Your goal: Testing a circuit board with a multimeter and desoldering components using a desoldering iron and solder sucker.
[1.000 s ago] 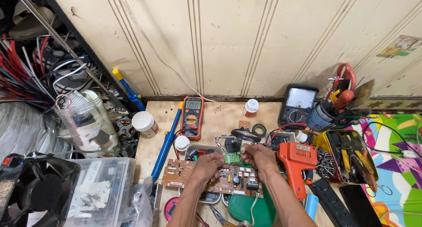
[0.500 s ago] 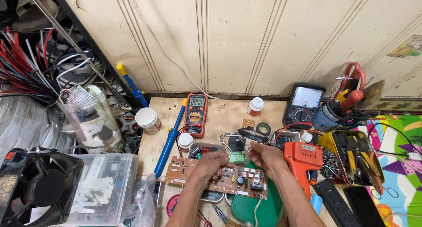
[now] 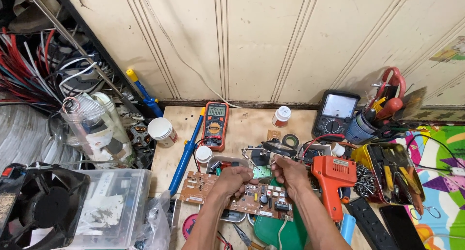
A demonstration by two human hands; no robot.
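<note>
Still, my left hand (image 3: 236, 178) and right hand (image 3: 288, 174) grip the brown circuit board (image 3: 252, 197) as before; fingertips hidden at twelve o'clock.

left hand (image 3: 236, 178): fingers curled further over the brown circuit board (image 3: 242, 197) — thumb side nearer the small green board (image 3: 262, 171)
right hand (image 3: 289, 175): fingertips drawn in toward the left hand's — closer over that green board

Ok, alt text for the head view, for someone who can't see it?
Both hands, left hand and right hand, grip a brown circuit board over a cluttered wooden workbench. An orange soldering gun lies to the right, an orange multimeter behind.
</note>
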